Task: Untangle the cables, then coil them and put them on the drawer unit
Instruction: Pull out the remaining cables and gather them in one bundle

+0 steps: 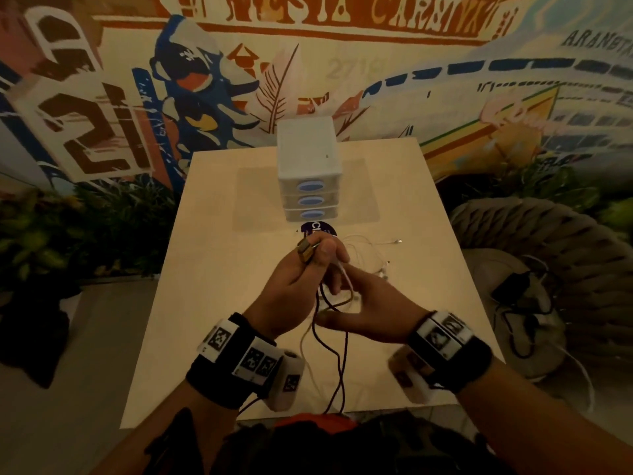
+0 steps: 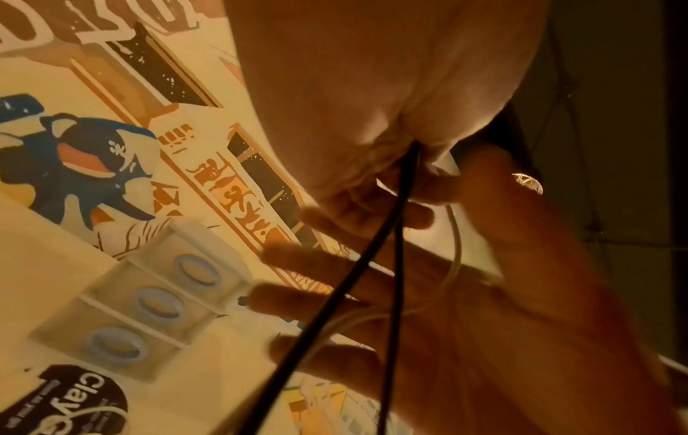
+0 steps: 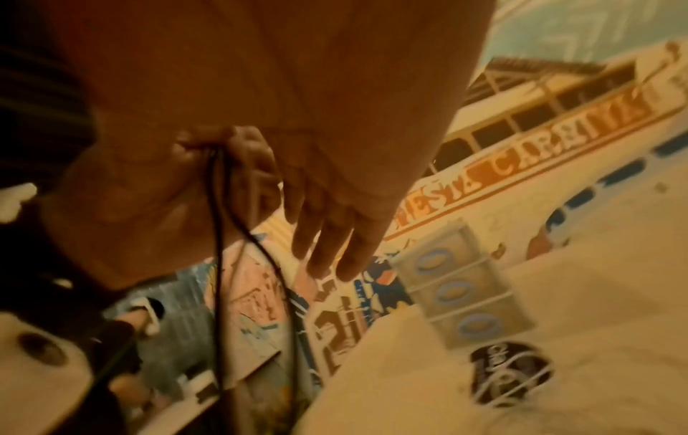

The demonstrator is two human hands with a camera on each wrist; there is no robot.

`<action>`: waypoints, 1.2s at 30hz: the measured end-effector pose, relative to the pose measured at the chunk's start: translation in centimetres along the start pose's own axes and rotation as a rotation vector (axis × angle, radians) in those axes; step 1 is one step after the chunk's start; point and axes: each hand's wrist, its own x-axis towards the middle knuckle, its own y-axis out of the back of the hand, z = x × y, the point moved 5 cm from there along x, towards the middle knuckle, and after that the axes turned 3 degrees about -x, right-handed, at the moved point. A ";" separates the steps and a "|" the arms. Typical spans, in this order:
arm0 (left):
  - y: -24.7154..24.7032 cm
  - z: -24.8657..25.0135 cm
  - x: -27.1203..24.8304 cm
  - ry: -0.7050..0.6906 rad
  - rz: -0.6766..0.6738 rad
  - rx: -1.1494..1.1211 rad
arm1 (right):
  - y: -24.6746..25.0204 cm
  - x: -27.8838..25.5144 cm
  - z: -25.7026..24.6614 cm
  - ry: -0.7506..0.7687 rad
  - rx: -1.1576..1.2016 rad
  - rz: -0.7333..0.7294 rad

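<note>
My left hand point(image 1: 305, 269) is raised over the table and grips a bundle: a gold-brown plug point(image 1: 306, 252) at the top, a white cable point(image 1: 346, 279) and a dark cable point(image 1: 339, 368) whose two strands hang past the table's near edge. The left wrist view has the dark cable point(image 2: 359, 265) leaving my fist point(image 2: 391, 103). My right hand point(image 1: 352, 306) is beside it with straight fingers point(image 3: 335, 244) behind the strands, holding nothing. More white cables point(image 1: 370, 255) lie tangled on the table. The white drawer unit point(image 1: 310, 156) stands at the back with a bare top.
The pale table point(image 1: 222, 303) carries a round dark sticker point(image 1: 317, 228) in front of the drawers. A woven pouf point(image 1: 548, 241) and a black adapter with cords point(image 1: 513, 286) are on the right, plants point(image 1: 68, 234) on the left. A painted wall stands behind.
</note>
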 end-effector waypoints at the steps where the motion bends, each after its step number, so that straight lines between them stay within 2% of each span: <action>1: -0.3 0.3 0.1 -0.011 0.006 -0.006 | -0.5 0.9 -0.8 0.002 0.053 0.000; 4: 0.7 0.4 0.4 -0.049 0.086 0.007 | -2.1 2.1 -1.5 -0.038 0.250 -0.006; 8: 3.4 -0.7 0.2 -0.073 0.149 0.128 | -3.6 2.4 -1.5 -0.068 0.298 0.055; 12: 3.8 -1.7 -0.2 -0.016 0.032 0.116 | -4.9 3.4 -1.7 -0.046 0.289 0.081; 16: 4.3 -2.9 0.0 0.226 -0.104 0.056 | -5.3 4.5 -2.6 -0.029 0.180 0.138; 18: 4.7 -3.2 0.4 0.267 -0.149 0.052 | -5.1 5.0 -2.9 -0.042 0.082 0.147; 20: 5.5 -3.3 0.7 0.283 -0.107 -0.011 | -5.0 5.3 -2.9 -0.029 0.057 0.132; 23: 7.2 -3.5 1.4 0.217 0.013 -0.063 | -5.5 5.3 -1.7 -0.039 0.072 0.122; 25: 7.5 -3.8 1.7 0.190 0.050 -0.159 | -6.2 4.7 -0.2 -0.091 0.114 0.129; 28: 7.2 -4.3 2.0 0.221 0.102 -0.404 | -7.8 3.5 2.3 -0.207 0.213 0.084; 30: 7.5 -4.5 2.3 0.263 0.151 -0.524 | -9.1 2.4 4.1 -0.306 0.118 -0.007; 33: 8.2 -5.2 2.5 0.275 0.195 -0.499 | -10.7 0.1 7.0 -0.440 0.050 -0.117; 36: 7.9 -5.5 2.1 0.270 0.179 -0.482 | -11.3 -1.5 8.9 -0.491 0.043 -0.161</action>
